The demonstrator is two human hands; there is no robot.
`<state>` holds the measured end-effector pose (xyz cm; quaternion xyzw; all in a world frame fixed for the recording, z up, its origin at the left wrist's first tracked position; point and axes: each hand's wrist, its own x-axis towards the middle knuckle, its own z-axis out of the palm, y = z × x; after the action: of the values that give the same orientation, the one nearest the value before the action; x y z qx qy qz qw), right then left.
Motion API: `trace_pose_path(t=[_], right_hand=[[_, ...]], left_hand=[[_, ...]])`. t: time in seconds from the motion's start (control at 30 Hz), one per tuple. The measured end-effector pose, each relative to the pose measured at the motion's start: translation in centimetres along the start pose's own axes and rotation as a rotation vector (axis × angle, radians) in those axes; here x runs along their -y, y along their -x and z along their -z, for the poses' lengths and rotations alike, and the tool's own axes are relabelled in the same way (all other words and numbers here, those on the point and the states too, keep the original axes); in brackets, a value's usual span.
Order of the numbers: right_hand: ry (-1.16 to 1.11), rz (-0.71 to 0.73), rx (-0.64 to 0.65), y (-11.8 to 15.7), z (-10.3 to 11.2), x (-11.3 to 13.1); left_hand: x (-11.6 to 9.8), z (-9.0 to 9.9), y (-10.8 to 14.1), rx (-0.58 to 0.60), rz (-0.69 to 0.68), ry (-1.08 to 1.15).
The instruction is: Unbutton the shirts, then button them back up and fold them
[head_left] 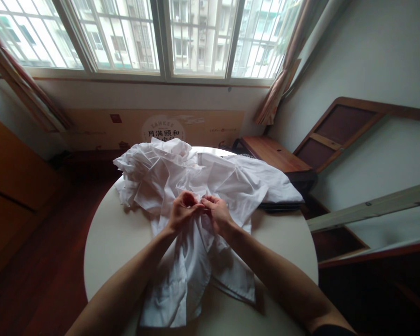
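Observation:
A crumpled white cloth garment (227, 182) lies spread over a round pale table (108, 242), its lower part hanging toward the near edge. My left hand (184, 211) pinches the fabric near the middle of the garment, thumb and forefinger pressed together. Right beside it, my right hand (217, 212) grips the same cloth, and the fingertips of both hands meet. The small part of fabric between the fingertips is too small to make out.
Something dark and flat (280, 206) shows under the cloth at the right. Behind the table stand a printed cardboard panel (126, 126) and a wooden bench (273, 151). A barred window (199, 42) is beyond, and a pale rail (371, 205) crosses at the right.

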<state>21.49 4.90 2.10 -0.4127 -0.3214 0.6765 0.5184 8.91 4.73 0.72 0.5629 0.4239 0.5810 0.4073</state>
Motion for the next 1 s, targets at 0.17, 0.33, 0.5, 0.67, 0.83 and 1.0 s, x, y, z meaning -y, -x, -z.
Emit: trace_pose_path(t=[0.17, 0.33, 0.5, 0.67, 0.83, 1.0], right_hand=[[-0.033, 0.057, 0.001, 0.1, -0.2, 0.4], [0.03, 0.113, -0.038, -0.1, 0.5, 1.6], [0.035, 0.308, -0.222, -0.9, 2.7, 3.6], [-0.065, 0.391, -0.495, -3.2, 6.7, 7.1], [0.514, 0.6, -0.583, -3.1, 10.5, 10.2], [1.328, 0.522, -0.084, 0.5, 9.8, 6.5]], left_hand=[[-0.7, 0.2, -0.4, 0.019, 0.111, 0.098], [-1.8, 1.9, -1.3, -0.092, 0.091, 0.065], [-2.4, 5.3, -2.8, -0.407, -0.09, -0.042], [-2.8, 9.1, -4.2, -0.567, -0.162, -0.346], [-3.8, 11.3, -4.0, -0.41, -0.224, -0.596], [-2.2, 8.2, 0.6, 0.088, -0.181, -0.892]])
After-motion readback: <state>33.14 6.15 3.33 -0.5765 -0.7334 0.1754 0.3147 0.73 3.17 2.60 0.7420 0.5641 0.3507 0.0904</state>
